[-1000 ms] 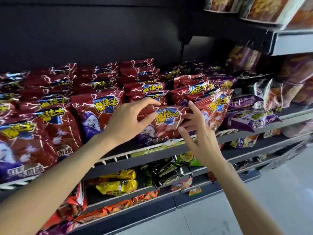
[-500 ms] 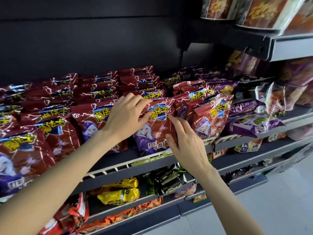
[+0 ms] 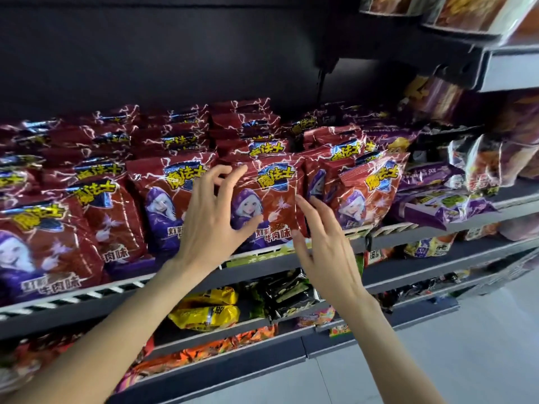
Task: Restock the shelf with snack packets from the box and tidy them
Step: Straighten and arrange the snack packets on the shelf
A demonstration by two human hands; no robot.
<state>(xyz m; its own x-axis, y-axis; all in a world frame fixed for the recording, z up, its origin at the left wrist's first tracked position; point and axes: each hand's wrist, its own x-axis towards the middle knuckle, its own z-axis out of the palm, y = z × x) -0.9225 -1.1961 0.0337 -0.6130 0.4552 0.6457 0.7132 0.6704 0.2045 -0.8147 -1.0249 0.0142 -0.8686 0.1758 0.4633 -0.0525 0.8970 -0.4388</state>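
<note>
two hands at work on one item: the red snack packet [image 3: 269,202] standing upright at the front of the shelf [image 3: 408,240], directly ahead of you and between your palms. item position: front row, its bottom edge seated behind the white wire rail [image 3: 388,228], long axis vertical, printed face toward you. neighbours: a red packet on its left [image 3: 166,199], partly behind your left hand, and a tilted red packet on its right [image 3: 370,193] leaning away toward the purple packets [image 3: 446,205]. your left hand [image 3: 210,223]: fingers spread and lightly bent, thumb touching the lower left face of the packet, the other fingertips lifted near its top left edge; it reads as loosening rather than gripping. your right hand [image 3: 323,246]: fingers straight and relaxed, tips at the packet's right edge, in the gap between it and the tilted neighbour; holding nothing. nearer hand: the left, already on the face. judgement: the packet looks placed and squared, so the next tidying target lies to your right, where the tilted packet wants straightening, a job closer to your right hand. supply box: not in view.
</note>
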